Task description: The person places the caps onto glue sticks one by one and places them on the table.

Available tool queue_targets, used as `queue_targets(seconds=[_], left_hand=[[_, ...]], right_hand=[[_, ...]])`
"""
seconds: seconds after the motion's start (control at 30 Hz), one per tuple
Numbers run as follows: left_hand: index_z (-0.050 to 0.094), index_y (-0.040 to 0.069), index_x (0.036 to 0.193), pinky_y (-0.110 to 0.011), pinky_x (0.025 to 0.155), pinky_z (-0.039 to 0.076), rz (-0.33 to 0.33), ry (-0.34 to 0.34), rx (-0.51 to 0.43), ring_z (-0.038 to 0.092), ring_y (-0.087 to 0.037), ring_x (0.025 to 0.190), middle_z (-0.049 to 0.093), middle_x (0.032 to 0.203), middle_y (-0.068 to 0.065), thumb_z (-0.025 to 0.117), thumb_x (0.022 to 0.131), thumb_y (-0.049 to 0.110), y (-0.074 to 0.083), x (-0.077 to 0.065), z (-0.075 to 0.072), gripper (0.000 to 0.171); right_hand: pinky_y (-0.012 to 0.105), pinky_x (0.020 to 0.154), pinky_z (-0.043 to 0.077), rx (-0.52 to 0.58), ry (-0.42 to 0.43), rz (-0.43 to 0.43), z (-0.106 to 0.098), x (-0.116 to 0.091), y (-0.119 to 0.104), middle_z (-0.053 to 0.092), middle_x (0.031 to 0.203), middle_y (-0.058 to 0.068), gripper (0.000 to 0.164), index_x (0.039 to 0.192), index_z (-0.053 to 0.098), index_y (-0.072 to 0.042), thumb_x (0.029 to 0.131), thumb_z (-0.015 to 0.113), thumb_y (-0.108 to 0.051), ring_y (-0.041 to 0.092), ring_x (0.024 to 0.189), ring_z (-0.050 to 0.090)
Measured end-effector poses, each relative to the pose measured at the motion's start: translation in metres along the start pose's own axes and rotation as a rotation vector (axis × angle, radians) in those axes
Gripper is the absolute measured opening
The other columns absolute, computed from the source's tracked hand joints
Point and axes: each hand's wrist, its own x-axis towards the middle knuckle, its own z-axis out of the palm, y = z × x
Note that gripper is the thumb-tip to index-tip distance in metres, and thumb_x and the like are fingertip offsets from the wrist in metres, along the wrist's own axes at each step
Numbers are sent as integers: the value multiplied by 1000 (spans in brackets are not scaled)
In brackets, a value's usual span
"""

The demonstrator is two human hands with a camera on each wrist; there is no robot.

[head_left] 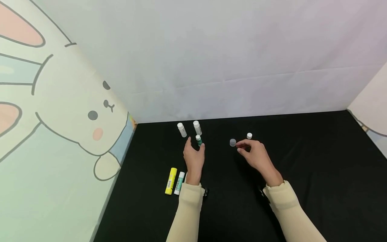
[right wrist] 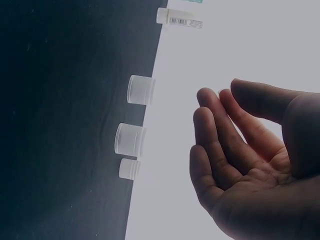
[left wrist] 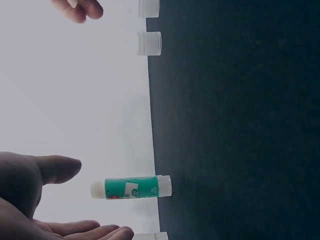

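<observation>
My left hand (head_left: 194,158) is held with thumb and fingers apart on either side of a small green glue stick (left wrist: 132,188). The stick stands upright with its white end up, and in the left wrist view a gap shows between it and the fingers. My right hand (head_left: 255,154) hovers beside a translucent cap (head_left: 232,143), its fingers loosely bent and nothing seen between them. A white cap (head_left: 249,135) stands just behind that hand. Two larger caps and a smaller cap (right wrist: 129,169) line up in the right wrist view.
Two white glue sticks (head_left: 182,130) (head_left: 197,128) stand at the back of the black table (head_left: 223,208). Nearer, a yellow glue stick (head_left: 171,181) and a white-and-green one (head_left: 179,183) lie flat, with another partly hidden by the left wrist. A pale curtain (head_left: 229,97) rises behind.
</observation>
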Motion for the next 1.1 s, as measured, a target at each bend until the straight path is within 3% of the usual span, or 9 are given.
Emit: queue_targets(seconds=[0.4, 0.7, 1.1], left_hand=[[43, -6, 156, -58, 119, 39, -35, 11, -55, 44, -44, 148, 44, 160, -27, 73, 99, 9, -2, 11, 12, 66], [45, -6, 155, -56, 117, 41, -59, 8, -41, 49, -43, 144, 51, 156, -27, 70, 100, 5, -3, 15, 20, 62], [54, -4, 149, -56, 112, 47, -57, -22, -10, 59, -41, 134, 61, 145, -24, 72, 99, 6, -7, 20, 26, 54]], right_hand=[[41, 72, 53, -9, 8, 11, -2, 1, 4, 76, 112, 20, 20, 119, 75, 2, 101, 70, -3, 34, 95, 70], [42, 74, 53, -19, 14, 24, -4, 0, 6, 76, 113, 21, 20, 119, 75, 2, 101, 70, -3, 35, 97, 70], [45, 77, 53, -49, 91, 51, -12, 3, 15, 74, 114, 24, 26, 121, 75, 2, 95, 76, -1, 39, 102, 69]])
